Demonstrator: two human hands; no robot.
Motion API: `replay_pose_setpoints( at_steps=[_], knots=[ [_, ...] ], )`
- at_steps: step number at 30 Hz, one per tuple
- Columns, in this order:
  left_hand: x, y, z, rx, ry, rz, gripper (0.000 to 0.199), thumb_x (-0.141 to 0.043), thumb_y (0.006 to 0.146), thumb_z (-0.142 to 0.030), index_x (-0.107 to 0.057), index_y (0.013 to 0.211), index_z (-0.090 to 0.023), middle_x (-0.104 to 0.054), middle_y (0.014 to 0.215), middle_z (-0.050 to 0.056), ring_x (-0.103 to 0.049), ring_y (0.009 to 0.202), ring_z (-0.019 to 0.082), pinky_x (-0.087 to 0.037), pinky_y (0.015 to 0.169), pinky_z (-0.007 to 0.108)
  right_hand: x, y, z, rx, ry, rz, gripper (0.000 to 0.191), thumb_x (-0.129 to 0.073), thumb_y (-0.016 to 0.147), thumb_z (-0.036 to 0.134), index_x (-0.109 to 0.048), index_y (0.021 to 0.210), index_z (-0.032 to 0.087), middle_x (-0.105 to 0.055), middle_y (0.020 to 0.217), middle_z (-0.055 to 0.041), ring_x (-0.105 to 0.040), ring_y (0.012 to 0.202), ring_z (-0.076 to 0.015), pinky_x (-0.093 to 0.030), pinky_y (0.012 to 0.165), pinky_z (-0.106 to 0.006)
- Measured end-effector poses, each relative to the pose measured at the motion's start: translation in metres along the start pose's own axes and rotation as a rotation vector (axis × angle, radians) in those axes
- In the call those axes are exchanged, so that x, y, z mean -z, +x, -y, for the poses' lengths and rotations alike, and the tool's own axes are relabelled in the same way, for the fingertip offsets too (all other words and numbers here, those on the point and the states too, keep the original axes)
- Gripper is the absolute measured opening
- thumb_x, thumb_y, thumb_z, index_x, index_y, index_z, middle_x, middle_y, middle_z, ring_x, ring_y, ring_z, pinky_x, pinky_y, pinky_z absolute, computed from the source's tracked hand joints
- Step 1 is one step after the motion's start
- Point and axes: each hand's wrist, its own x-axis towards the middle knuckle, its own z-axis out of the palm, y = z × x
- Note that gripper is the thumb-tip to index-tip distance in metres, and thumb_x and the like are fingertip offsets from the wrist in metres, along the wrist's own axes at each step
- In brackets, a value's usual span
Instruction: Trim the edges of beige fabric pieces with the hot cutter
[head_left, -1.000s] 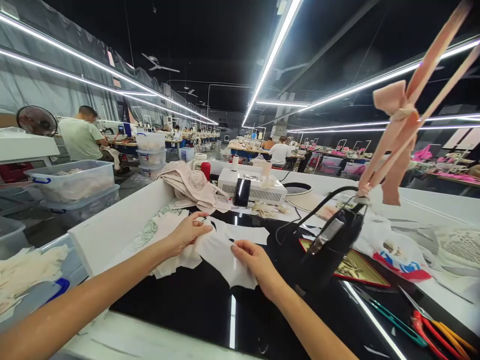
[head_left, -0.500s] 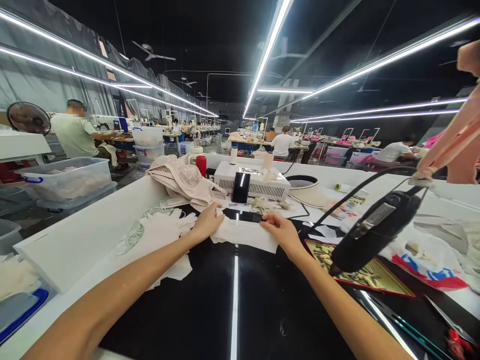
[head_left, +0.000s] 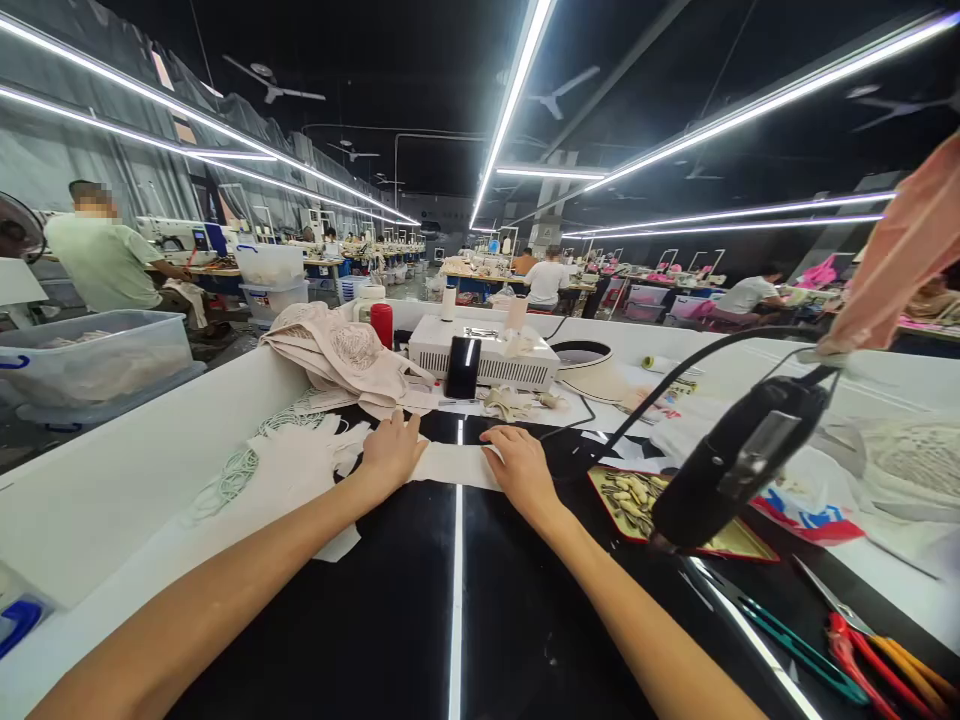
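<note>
A small white fabric piece (head_left: 454, 465) lies low over the black tabletop (head_left: 390, 640), stretched between my hands. At its left end, my left hand (head_left: 391, 458) holds it with the fingers pointing forward. My right hand (head_left: 523, 470) has its thumb and curled fingertips on the right end, partly covering it. Left of my left hand is a stack of white cut fabric pieces (head_left: 300, 465), with green elastic loops (head_left: 238, 475) beside it. Beyond my hands, a dark phone (head_left: 462, 368) leans upright against a white vented box (head_left: 491, 345).
Lace-trimmed bra pieces (head_left: 337, 350) are piled at the back left near a red thread cone (head_left: 382, 325). To the right, a black handheld tool (head_left: 742, 465) hangs over a tray of small parts (head_left: 626, 500). Teal tweezers (head_left: 802, 650) and red-handled scissors (head_left: 847, 640) lie front right.
The fabric piece now lies flatter and shows less of its surface. My right hand has come lower and leftward over its end, and my left fingers have straightened. The view has turned slightly right.
</note>
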Motion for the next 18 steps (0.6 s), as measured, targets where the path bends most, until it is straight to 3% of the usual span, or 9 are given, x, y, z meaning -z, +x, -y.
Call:
replay_pose_setpoints(
  at_steps=[2,5,8,11,18],
  knots=[
    [0.001,-0.005,-0.001,-0.094,0.006,-0.01,0.047,-0.048,0.109,-0.032,-0.053,0.152,-0.014,-0.051,0.155,0.025,-0.05,0.144,0.039,-0.041,0.118,0.052,0.0,-0.006,0.01,0.025,-0.047,0.04,0.026,-0.067,0.103,0.035,-0.069,0.123,0.019,-0.068,0.133,-0.0094,-0.065,0.124,-0.0262,-0.055,0.108,-0.051],
    [-0.003,-0.01,0.002,-0.219,-0.007,0.05,0.048,-0.046,0.109,-0.031,-0.054,0.155,-0.022,-0.044,0.167,0.015,-0.037,0.156,0.033,-0.027,0.129,0.048,-0.003,-0.012,0.019,0.021,-0.114,0.099,0.027,-0.068,0.103,0.037,-0.069,0.122,0.018,-0.07,0.129,-0.009,-0.069,0.115,-0.0242,-0.059,0.101,-0.048],
    [-0.012,-0.009,0.01,-0.227,-0.018,0.153,0.052,-0.04,0.109,-0.033,-0.05,0.159,-0.022,-0.045,0.167,0.015,-0.038,0.156,0.037,-0.029,0.127,0.058,-0.006,-0.017,0.023,-0.01,-0.169,0.123,0.029,-0.068,0.103,0.037,-0.068,0.125,0.018,-0.069,0.13,-0.0094,-0.07,0.114,-0.0239,-0.06,0.1,-0.047],
    [-0.019,-0.005,0.017,-0.211,-0.024,0.213,0.058,-0.032,0.11,-0.037,-0.04,0.165,-0.023,-0.035,0.173,0.012,-0.029,0.161,0.039,-0.026,0.126,0.066,-0.007,-0.02,0.027,-0.046,-0.213,0.126,0.032,-0.068,0.103,0.038,-0.067,0.129,0.019,-0.067,0.134,-0.0102,-0.069,0.117,-0.0251,-0.06,0.101,-0.048],
    [-0.031,0.007,0.032,-0.215,-0.05,0.238,0.065,-0.026,0.107,-0.043,-0.032,0.169,-0.025,-0.028,0.175,0.008,-0.022,0.164,0.039,-0.019,0.127,0.07,-0.005,-0.02,0.031,-0.065,-0.255,0.143,0.034,-0.067,0.103,0.038,-0.066,0.132,0.019,-0.066,0.137,-0.0105,-0.068,0.118,-0.0255,-0.06,0.1,-0.048]
  ],
)
